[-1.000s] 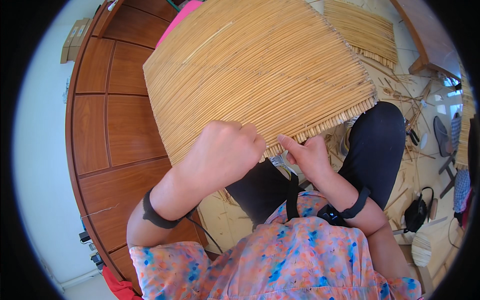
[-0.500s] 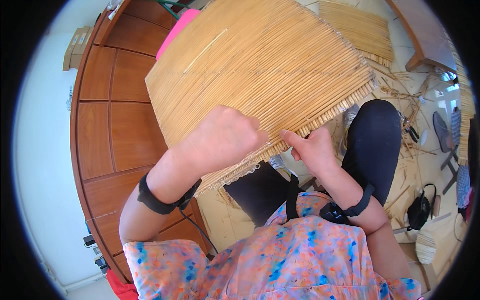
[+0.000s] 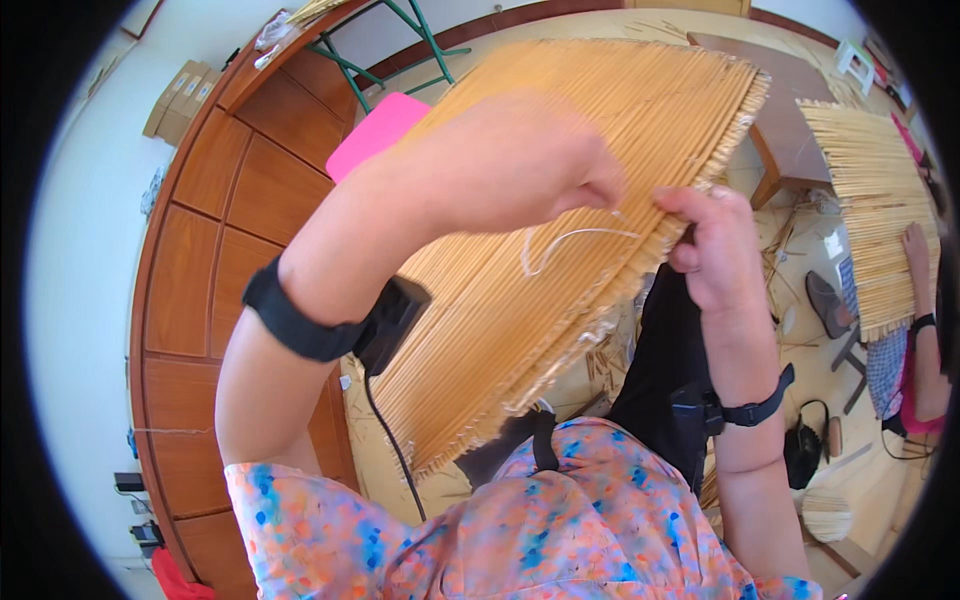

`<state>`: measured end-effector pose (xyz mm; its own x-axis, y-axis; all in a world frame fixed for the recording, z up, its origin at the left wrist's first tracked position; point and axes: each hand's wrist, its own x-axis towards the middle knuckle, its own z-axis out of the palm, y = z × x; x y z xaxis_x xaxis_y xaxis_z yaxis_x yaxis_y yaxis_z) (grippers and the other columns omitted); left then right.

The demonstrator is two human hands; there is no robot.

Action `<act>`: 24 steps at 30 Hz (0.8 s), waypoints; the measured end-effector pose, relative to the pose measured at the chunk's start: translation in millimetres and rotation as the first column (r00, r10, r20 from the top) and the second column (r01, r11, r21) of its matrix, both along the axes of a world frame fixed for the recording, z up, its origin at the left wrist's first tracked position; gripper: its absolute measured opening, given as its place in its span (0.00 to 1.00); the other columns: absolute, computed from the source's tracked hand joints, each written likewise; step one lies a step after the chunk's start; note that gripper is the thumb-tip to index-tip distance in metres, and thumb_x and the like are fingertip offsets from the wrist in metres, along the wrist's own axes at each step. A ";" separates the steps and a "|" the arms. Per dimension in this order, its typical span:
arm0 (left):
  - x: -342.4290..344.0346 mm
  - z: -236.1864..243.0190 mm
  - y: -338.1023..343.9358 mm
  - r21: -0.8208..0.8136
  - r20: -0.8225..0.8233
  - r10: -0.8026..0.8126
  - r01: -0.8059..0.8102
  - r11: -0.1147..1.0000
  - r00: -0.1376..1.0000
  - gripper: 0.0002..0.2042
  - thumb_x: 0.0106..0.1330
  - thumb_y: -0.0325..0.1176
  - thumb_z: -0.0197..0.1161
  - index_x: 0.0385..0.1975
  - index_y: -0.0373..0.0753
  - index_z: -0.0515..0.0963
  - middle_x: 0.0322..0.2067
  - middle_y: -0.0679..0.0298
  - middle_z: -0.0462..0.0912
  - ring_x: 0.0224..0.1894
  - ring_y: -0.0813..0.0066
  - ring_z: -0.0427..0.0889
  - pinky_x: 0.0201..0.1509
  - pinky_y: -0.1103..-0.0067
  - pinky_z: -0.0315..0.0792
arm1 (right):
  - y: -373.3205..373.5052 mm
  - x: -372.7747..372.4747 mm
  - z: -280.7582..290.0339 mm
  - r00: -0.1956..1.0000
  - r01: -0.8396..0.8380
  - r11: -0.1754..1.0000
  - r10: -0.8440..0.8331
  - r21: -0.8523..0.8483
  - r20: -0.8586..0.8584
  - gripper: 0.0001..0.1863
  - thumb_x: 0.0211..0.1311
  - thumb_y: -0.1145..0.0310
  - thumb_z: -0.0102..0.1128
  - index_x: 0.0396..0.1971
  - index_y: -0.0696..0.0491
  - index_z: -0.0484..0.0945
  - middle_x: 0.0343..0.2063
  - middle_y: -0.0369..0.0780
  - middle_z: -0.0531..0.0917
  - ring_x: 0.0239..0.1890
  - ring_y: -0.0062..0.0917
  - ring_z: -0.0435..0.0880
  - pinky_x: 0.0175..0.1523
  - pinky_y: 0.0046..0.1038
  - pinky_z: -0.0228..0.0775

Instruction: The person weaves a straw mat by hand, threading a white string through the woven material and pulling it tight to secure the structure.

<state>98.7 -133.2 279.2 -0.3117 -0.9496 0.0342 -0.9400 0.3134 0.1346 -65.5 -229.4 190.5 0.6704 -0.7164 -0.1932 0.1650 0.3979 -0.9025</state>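
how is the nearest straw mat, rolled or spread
Spread: the straw mat shows a broad face of parallel stalks, its edge in the right hand.

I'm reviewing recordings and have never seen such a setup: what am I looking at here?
No machine here: a person works bare-handed, seen through a fisheye camera on their head, which bends straight edges. The right hand grips the edge of a straw-coloured mat of thin stalks. The left hand, curled and blurred, is over it near white thread; whether it holds that is unclear. Loose stalks lie on the floor. At right, another person's hand touches a second mat.
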 end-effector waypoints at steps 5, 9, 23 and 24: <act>-27.5 18.7 -15.6 -0.046 -0.037 -0.002 0.000 0.999 0.999 0.06 0.59 0.32 0.61 0.32 0.39 0.82 0.28 0.59 0.82 0.32 0.59 0.80 0.37 0.72 0.72 | -26.1 -31.7 19.0 0.997 0.072 0.994 -0.072 -0.078 0.003 0.05 0.52 0.73 0.58 0.20 0.56 0.74 0.12 0.31 0.70 0.07 0.11 0.57 0.11 0.15 0.42; -43.4 23.4 -26.7 -0.144 -0.105 -0.082 0.066 0.987 0.991 0.07 0.58 0.31 0.61 0.33 0.37 0.82 0.28 0.59 0.83 0.32 0.64 0.81 0.38 0.75 0.72 | -43.0 -59.2 38.3 0.995 0.094 0.990 -0.097 -0.105 -0.028 0.05 0.53 0.71 0.57 0.20 0.54 0.75 0.12 0.31 0.72 0.06 0.10 0.57 0.11 0.15 0.43; 13.2 -77.2 -0.3 0.006 -0.449 0.149 -0.164 0.987 0.881 0.07 0.60 0.27 0.61 0.37 0.35 0.81 0.31 0.57 0.84 0.31 0.73 0.81 0.36 0.78 0.73 | -28.6 15.5 30.6 0.839 -0.229 0.856 -0.067 -0.463 -0.539 0.10 0.47 0.68 0.63 0.17 0.58 0.75 0.12 0.40 0.75 0.10 0.22 0.73 0.13 0.24 0.57; 21.6 -87.4 5.9 0.089 -0.487 0.240 -0.226 0.970 0.840 0.07 0.61 0.27 0.61 0.37 0.34 0.81 0.31 0.58 0.84 0.31 0.77 0.79 0.36 0.80 0.73 | -31.2 35.5 19.8 0.811 -0.312 0.836 -0.013 -0.451 -0.585 0.10 0.46 0.67 0.64 0.19 0.59 0.77 0.13 0.43 0.78 0.12 0.25 0.78 0.14 0.26 0.61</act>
